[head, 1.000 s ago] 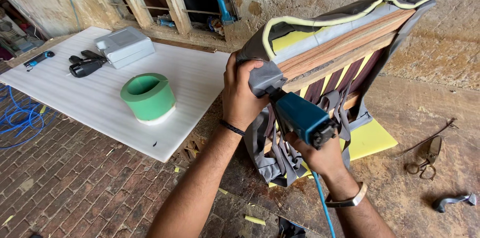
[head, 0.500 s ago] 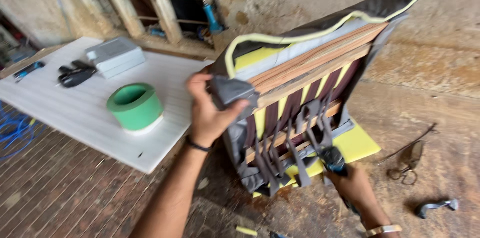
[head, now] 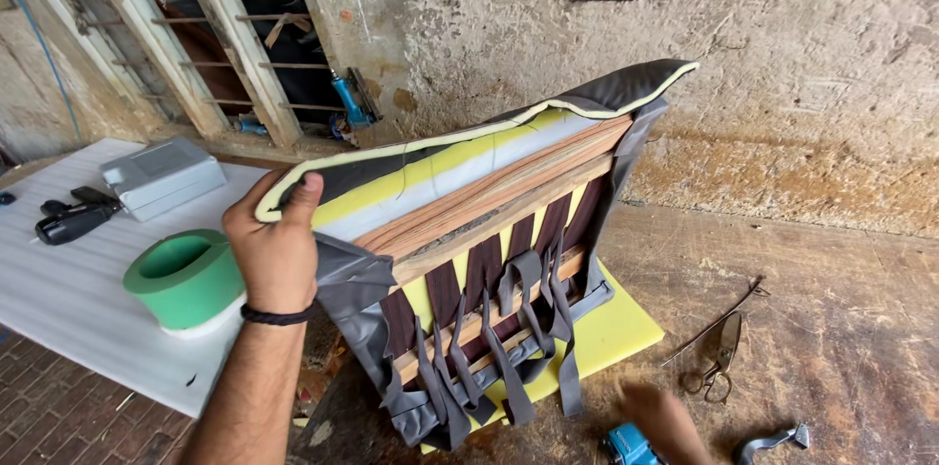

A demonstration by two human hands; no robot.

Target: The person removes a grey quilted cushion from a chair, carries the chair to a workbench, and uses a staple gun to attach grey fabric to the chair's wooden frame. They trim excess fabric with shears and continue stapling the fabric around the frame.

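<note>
While the seat cushion frame (head: 489,250) stands tilted on its lower edge, its long axis rising from the left hand (head: 274,255) toward the wall, those fingers clasp its upper left corner. The right hand (head: 665,423), blurred, hovers beside a blue power tool (head: 626,445); its grip is unclear.

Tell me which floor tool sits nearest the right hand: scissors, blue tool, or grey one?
The blue tool, right beside the right hand; the scissors and grey tool lie farther off.
</note>
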